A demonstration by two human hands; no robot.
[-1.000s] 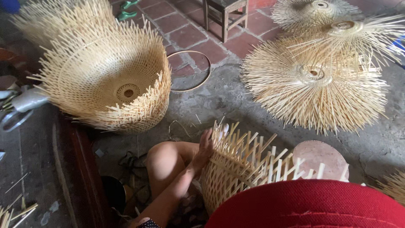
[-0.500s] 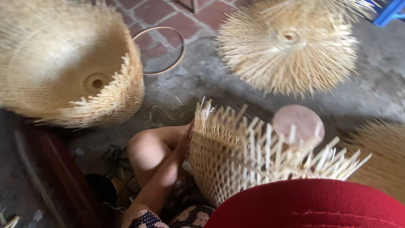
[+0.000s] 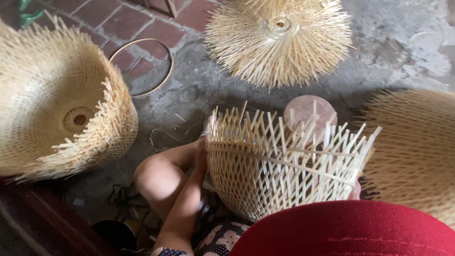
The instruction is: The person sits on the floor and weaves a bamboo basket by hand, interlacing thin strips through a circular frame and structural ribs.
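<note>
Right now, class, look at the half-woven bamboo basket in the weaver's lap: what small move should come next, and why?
Probably bend one loose strip end down into the rim. The half-woven basket has an open lattice body, but its strip ends stand free above a thin hoop. The left hand already rests at the rim's left edge; the right hand barely shows behind the basket.

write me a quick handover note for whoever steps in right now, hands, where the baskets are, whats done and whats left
Left hand: pressed on the left rim of the half-woven basket on the lap.
Right hand: only a fingertip shows at the basket's right edge; grip unclear.
Done: lower body woven in open lattice. Left: upper strips stand loose and unwoven.
Around: a woven basket on its side at left, a splayed one ahead, a bare hoop on the floor.
</note>
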